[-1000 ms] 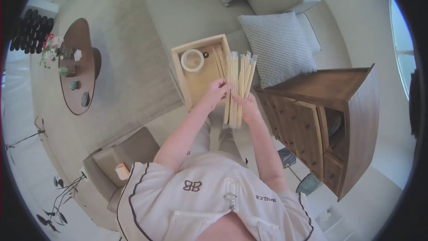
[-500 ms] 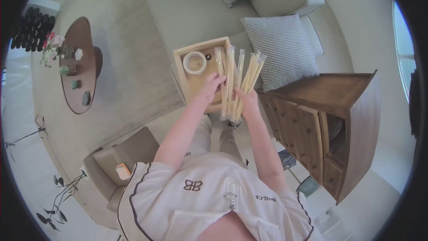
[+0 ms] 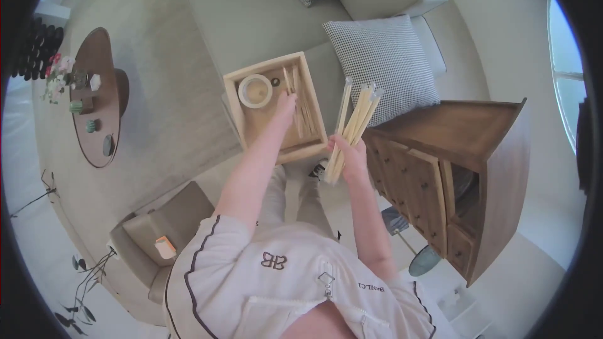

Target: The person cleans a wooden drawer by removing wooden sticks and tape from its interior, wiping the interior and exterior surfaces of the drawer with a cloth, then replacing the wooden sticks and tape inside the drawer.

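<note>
A shallow wooden tray (image 3: 232,113) lies in front of me by the sofa. My left hand (image 3: 286,108) is inside it, fingers closed on thin wooden chopsticks (image 3: 287,80) at its right side. More chopsticks (image 3: 306,103) lie lengthwise along the tray's right wall. Just outside the tray, my right hand (image 3: 353,156) grips a fanned bundle of chopsticks (image 3: 358,116) in clear plastic sleeves. One sleeved piece (image 3: 344,105) stands apart from the bundle, to its left. A white ring like a roll of tape (image 3: 241,93) and a small dark ring (image 3: 275,81) sit at the tray's far end.
The grey sofa (image 3: 251,19) with a checked cushion (image 3: 386,63) is beyond the tray. A wooden cabinet (image 3: 433,150) stands close on the right. At the left are a low table (image 3: 100,113) with flowers and an armchair (image 3: 179,216).
My left hand has moved left and down into the tray, taking some chopsticks from beside the bundle. My right hand stays near the tray's right edge with the rest.
</note>
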Tool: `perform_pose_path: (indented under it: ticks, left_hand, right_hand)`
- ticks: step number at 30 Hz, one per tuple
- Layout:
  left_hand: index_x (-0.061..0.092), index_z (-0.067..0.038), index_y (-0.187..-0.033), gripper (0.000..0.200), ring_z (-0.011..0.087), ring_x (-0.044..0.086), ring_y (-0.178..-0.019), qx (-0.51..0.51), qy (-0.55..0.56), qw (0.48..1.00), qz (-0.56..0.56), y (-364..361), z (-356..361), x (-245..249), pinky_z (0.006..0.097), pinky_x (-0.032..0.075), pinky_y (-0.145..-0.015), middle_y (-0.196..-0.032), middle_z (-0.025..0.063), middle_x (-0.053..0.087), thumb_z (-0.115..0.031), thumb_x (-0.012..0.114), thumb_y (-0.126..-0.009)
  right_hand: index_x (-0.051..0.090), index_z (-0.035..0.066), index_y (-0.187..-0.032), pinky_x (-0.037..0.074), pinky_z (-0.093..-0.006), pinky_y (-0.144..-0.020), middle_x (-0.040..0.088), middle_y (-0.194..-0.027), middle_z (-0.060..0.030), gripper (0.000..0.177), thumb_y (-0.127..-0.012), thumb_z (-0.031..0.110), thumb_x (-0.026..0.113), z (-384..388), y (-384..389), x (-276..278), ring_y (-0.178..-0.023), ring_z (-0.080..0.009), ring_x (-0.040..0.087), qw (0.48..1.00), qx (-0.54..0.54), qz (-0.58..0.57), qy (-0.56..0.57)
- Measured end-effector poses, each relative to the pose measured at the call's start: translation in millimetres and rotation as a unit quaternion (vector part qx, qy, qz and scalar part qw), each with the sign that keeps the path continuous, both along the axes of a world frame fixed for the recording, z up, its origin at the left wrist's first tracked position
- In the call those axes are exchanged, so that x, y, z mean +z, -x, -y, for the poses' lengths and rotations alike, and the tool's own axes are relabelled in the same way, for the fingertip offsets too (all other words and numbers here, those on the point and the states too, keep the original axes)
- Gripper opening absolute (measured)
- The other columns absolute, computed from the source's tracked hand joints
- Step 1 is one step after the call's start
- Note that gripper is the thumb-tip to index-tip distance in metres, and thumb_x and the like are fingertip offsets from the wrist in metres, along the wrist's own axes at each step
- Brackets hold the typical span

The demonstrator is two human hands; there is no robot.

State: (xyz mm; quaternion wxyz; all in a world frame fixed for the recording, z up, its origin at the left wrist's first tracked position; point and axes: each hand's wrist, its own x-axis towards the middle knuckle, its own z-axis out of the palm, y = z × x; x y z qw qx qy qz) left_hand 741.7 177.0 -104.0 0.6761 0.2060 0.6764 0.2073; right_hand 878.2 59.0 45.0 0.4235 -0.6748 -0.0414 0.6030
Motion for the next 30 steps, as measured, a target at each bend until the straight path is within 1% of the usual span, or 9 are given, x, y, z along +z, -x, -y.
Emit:
perform_pose_path:
  ticks: [3,6,12,14,18,21,24,27,30]
  left_hand:
    - [0.032,-0.003,-0.130,0.053,0.0282,0.039,-0.115,0.013,-0.022,0.992,-0.120,-2.6,3.0,-5.6,0.0388,0.033,-0.095,-0.127,0.0157,0.037,-0.007,0.036,-0.077]
    - [0.042,-0.011,-0.089,0.020,0.0144,0.037,-0.072,0.041,0.012,0.997,-0.058,-3.4,16.1,-19.9,0.0266,0.030,-0.061,-0.080,0.0036,0.038,-0.004,0.037,-0.071]
    - [0.038,-0.005,-0.128,0.045,0.0239,0.040,-0.119,-0.105,-0.099,0.981,-0.133,-0.2,27.2,57.8,0.0366,0.030,-0.100,-0.129,0.0118,0.042,-0.022,0.040,-0.086]
    - [0.052,-0.007,-0.105,0.037,0.0191,0.052,-0.092,-0.074,-0.076,0.990,0.090,-7.8,33.6,80.3,0.0316,0.039,-0.083,-0.101,0.0075,0.056,-0.039,0.044,-0.087]
    - [0.060,-0.015,-0.093,0.031,0.0144,0.059,-0.074,-0.042,0.043,0.963,0.264,-5.9,46.3,119.9,0.0278,0.045,-0.065,-0.082,0.0008,0.063,-0.041,0.047,-0.085]
    - [0.056,-0.009,-0.099,0.021,0.0171,0.061,-0.077,-0.002,0.015,0.956,0.293,0.6,57.7,109.0,0.0311,0.049,-0.067,-0.086,0.0054,0.062,-0.024,0.053,-0.085]
    - [0.047,-0.009,-0.092,0.013,0.0214,0.058,-0.066,-0.015,0.036,0.964,0.264,3.6,60.0,116.4,0.0381,0.051,-0.052,-0.078,0.0089,0.057,-0.018,0.053,-0.085]
    - [0.045,-0.004,-0.094,0.016,0.0245,0.063,-0.071,0.063,0.012,0.962,0.264,5.6,62.0,102.0,0.0402,0.053,-0.050,-0.086,0.0141,0.062,-0.016,0.052,-0.086]
    - [0.052,-0.004,-0.092,0.015,0.0227,0.060,-0.072,0.054,-0.020,0.974,0.218,11.3,56.1,95.6,0.0353,0.050,-0.063,-0.086,0.0100,0.059,-0.017,0.052,-0.085]
  right_hand:
    - [0.053,0.001,-0.093,0.047,-0.0252,-0.063,0.058,-0.075,-0.0074,0.023,-0.075,0.012,0.062,0.9,-7.3,-11.8,-0.066,-0.0143,0.057,0.999,0.048,0.008,-0.019]
    - [0.054,0.002,-0.089,0.044,-0.0266,-0.061,0.056,-0.069,-0.0059,0.017,-0.077,0.012,0.058,-2.8,-3.8,0.8,-0.065,-0.0147,0.055,0.999,0.037,-0.008,-0.021]
    - [0.056,0.001,-0.100,0.050,-0.0292,-0.069,0.062,-0.082,-0.0097,0.027,-0.077,0.013,0.061,-6.1,0.1,-0.2,-0.076,-0.0184,0.061,0.996,0.080,-0.039,-0.006]
    - [0.056,0.002,-0.103,0.049,-0.0307,-0.072,0.062,-0.086,-0.0089,0.028,-0.079,0.015,0.059,-7.6,0.9,-3.4,-0.079,-0.0188,0.060,0.988,0.138,-0.056,-0.033]
    - [0.056,0.003,-0.108,0.049,-0.0310,-0.074,0.062,-0.091,-0.0085,0.032,-0.079,0.017,0.059,-11.7,15.2,4.3,-0.081,-0.0183,0.060,0.984,0.163,-0.068,-0.011]
    - [0.056,0.004,-0.106,0.049,-0.0283,-0.066,0.062,-0.087,-0.0064,0.030,-0.081,0.020,0.057,-5.5,21.6,-11.2,-0.075,-0.0165,0.061,0.989,0.123,-0.074,0.028]
    - [0.053,0.003,-0.115,0.046,-0.0291,-0.083,0.061,-0.101,-0.0079,0.037,-0.083,0.022,0.056,-4.9,23.5,-8.0,-0.091,-0.0173,0.058,0.985,0.162,-0.064,0.005]
    - [0.050,-0.001,-0.117,0.049,-0.0315,-0.083,0.060,-0.104,-0.0134,0.035,-0.084,0.012,0.052,-3.0,29.7,-16.0,-0.091,-0.0211,0.060,0.987,0.110,-0.066,-0.094]
    - [0.052,-0.002,-0.103,0.051,-0.0289,-0.082,0.059,-0.094,-0.0135,0.022,-0.084,0.009,0.051,-6.4,28.2,-3.6,-0.087,-0.0194,0.060,0.994,0.085,-0.037,-0.060]
